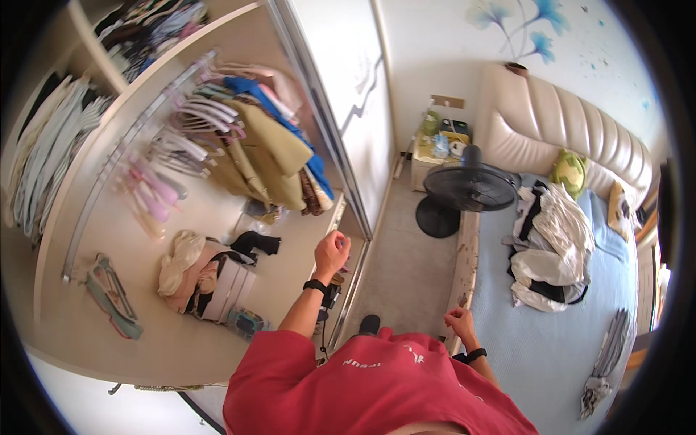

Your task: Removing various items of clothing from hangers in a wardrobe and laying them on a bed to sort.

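Observation:
My left hand is raised with curled fingers at the front of an open wardrobe. A small dark spot shows among those fingers; I cannot tell whether it is something held. Beside the bed, my right hand hangs with bent fingers and nothing visible in it. Closest to the left hand on the wardrobe floor lies a black garment. Behind it are a pale storage box and a heap of peach and cream clothes. Khaki garments and bare hangers hang from the rail.
A black fan stands between a cluttered nightstand and the bed. Rumpled clothes, a green plush toy and a grey garment lie on the bed. A sliding door covers part of the wardrobe.

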### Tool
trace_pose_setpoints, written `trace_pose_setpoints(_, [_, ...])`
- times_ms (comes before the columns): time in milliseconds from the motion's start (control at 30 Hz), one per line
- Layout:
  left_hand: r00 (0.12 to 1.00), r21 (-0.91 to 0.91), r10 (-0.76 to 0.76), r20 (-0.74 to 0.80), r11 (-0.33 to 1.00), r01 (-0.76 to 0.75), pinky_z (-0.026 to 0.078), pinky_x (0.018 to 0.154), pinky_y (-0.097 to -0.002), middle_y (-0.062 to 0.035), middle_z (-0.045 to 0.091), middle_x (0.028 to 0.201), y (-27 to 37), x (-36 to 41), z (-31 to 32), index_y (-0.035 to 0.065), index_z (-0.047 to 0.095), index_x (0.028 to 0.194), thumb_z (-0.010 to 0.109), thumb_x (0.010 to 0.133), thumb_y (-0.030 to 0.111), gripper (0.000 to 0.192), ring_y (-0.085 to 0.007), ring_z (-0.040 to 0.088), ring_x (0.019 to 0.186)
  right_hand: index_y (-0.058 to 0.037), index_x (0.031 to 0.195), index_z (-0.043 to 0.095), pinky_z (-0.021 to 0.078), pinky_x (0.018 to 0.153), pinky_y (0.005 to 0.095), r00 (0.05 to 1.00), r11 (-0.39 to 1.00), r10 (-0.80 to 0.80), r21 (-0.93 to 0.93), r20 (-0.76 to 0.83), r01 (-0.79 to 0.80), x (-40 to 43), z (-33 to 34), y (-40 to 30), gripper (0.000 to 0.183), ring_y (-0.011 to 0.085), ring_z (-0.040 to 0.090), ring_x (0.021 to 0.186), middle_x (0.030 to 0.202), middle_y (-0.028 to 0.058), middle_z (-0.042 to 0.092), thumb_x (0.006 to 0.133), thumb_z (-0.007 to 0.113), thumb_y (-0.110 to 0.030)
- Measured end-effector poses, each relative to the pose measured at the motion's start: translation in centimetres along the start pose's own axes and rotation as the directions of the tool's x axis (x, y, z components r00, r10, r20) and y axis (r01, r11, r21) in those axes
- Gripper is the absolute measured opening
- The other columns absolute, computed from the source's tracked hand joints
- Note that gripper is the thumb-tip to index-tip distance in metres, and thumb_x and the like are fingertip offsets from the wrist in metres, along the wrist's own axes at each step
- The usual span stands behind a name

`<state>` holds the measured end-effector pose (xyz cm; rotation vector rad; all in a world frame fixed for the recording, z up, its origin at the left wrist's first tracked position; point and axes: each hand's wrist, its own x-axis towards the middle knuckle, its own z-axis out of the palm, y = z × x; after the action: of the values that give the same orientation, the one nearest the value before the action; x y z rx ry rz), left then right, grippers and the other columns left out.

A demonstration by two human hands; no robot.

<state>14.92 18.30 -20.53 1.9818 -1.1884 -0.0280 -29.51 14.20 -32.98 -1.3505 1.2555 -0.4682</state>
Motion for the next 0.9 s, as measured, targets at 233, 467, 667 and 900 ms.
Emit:
trace_pose_setpoints(233, [0.864,0.152,0.232,-0.447,0.971,-0.182,0.048,0.08,-0.0447,-0.0161,0.057,0.1,-4.8,12.9,-11.7,0.0024,0.054,0.113,0.073,0.086,0.025,0.04,-0.0339,0.058,0.094,0.0011,0.081,0.07,0.0496,0.058,0.0285,0.932,0.908,-0.262,-0.263,0.251,0.326,6.7,8.6,-13.2,0.025,0.0105,0.063,0.062,0.07,0.0054,0.069,0.081,0.079,-0.022])
trace_pose_setpoints(467, [0.778,-0.169,-0.074,-0.623,0.985,-0.042,0.042,0.102,-0.0457,-0.0274,0.052,0.139,-7.9,25.9,-18.1,-0.0051,0.043,0.14,0.081,0.078,0.038,0.084,-0.0423,0.053,0.123,-0.0007,0.091,0.071,0.0537,0.069,0.0351,0.819,0.764,-0.468,-0.315,0.332,0.564,8.9,16.1,-27.5,0.024,0.0217,0.069,0.073,0.08,0.0122,0.072,0.082,0.074,-0.023])
trace_pose_setpoints(667, [0.937,-0.172,0.004,-0.349,0.983,-0.068,0.042,0.103,-0.0452,-0.0314,0.058,0.13,-5.8,26.0,-17.9,-0.0073,0.052,0.131,0.058,0.096,0.026,0.049,-0.0449,0.055,0.122,-0.0018,0.091,0.069,0.0524,0.064,0.0336,0.68,0.649,-0.572,-0.253,0.458,0.717,9.9,21.2,-31.8,0.02,0.0186,0.067,0.068,0.073,0.0088,0.069,0.086,0.072,-0.021])
trace_pose_setpoints(900, [0.84,-0.127,0.163,-0.518,0.956,-0.264,0.047,0.091,-0.0515,-0.0338,0.062,0.115,-1.0,21.1,-17.5,-0.0058,0.055,0.124,0.05,0.101,0.026,0.039,-0.0493,0.059,0.107,-0.0032,0.092,0.068,0.0547,0.07,0.0402,0.487,0.418,-0.787,-0.254,0.378,0.872,12.4,26.2,-42.3,0.019,0.031,0.069,0.074,0.079,0.0151,0.07,0.087,0.067,-0.021])
